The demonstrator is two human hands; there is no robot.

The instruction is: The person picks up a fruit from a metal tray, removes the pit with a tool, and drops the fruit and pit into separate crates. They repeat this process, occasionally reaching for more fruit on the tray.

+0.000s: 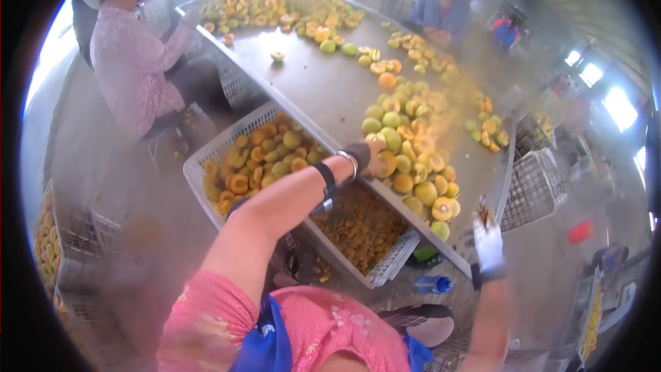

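Note:
My left hand (372,155), with a dark cover at the wrist, reaches over the table edge into a pile of green and orange fruit (413,124). Its fingers are closed round a yellow-orange fruit (385,163) at the pile's near side. On the right, my right hand (488,238) wears a white glove with dark, stained fingertips. It is beside the table's near right corner, closed on a small dark thing that is too blurred to make out. Halved fruit with orange flesh lies among whole ones on the metal table (310,89).
A white crate of fruit (200,155) stands left below the table edge, beside a crate of small brown pieces (361,227). A blue bottle (434,284) is below the edge. One person (131,62) sits left; another (444,10) is across the table.

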